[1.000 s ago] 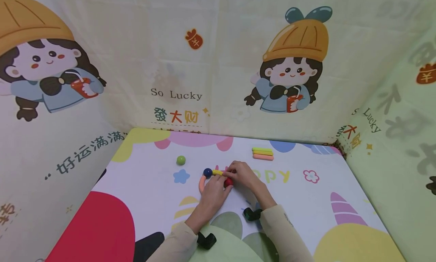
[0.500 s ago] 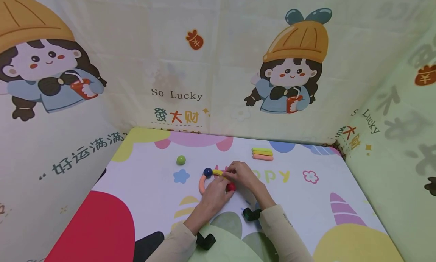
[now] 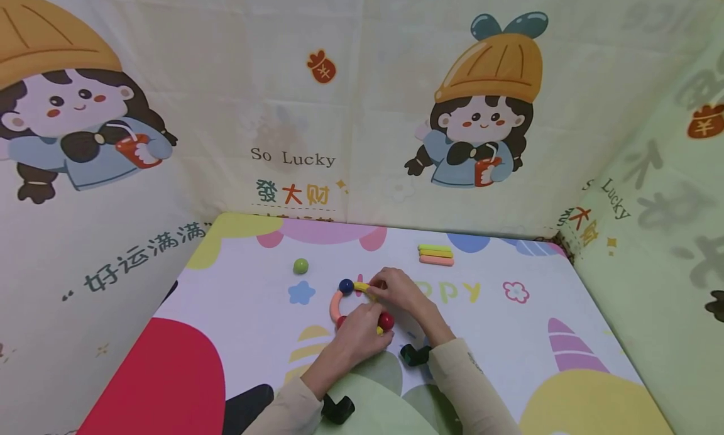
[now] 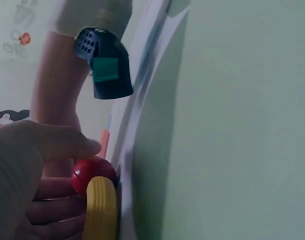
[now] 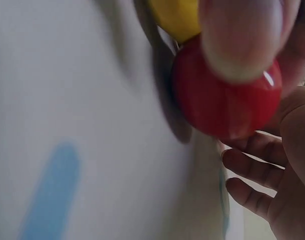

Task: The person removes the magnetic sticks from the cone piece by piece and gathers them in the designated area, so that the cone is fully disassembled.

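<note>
A ring-like chain of balls and curved rods lies on the table in the head view. It shows a navy ball [image 3: 346, 286], a pink curved rod [image 3: 335, 305], and a yellow curved rod [image 3: 361, 286] whose right end my right hand [image 3: 398, 290] pinches. My left hand [image 3: 362, 328] holds a red ball [image 3: 386, 321] between thumb and fingers, with a second yellow rod [image 4: 101, 207] against it. Another red ball [image 3: 341, 322] is mostly behind the left hand. In the right wrist view, a thumb tip [image 5: 242, 45] covers part of a red ball [image 5: 227, 105].
A loose green ball [image 3: 301, 266] sits behind and left of the chain. Several short rods [image 3: 436, 255] in yellow, orange and pink lie side by side at the back right. Printed cloth walls [image 3: 351, 108] rise behind and beside the patterned table [image 3: 475, 334].
My left hand has moved nearer the person, drawing its red ball down and slightly right. The other red ball and a second yellow rod now show beside it. The right hand has barely shifted.
</note>
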`<action>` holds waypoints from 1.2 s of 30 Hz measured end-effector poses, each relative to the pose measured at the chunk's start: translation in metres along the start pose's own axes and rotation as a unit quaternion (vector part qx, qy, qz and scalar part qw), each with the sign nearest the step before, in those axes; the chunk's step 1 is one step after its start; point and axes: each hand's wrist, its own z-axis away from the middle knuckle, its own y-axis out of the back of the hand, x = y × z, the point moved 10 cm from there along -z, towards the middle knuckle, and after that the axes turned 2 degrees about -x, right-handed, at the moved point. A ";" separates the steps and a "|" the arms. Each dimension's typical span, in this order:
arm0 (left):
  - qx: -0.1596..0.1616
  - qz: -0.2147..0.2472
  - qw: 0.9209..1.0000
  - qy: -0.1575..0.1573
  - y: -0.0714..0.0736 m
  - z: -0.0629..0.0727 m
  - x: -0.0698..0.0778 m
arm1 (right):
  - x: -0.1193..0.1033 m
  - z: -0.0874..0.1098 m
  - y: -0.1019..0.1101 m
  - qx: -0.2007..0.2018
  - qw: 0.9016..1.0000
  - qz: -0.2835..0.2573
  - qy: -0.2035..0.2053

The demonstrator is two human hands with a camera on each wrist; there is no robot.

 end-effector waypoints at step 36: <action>-0.105 -0.108 0.985 -0.084 0.007 0.039 0.006 | 0.023 0.015 0.009 0.050 0.996 0.013 -0.069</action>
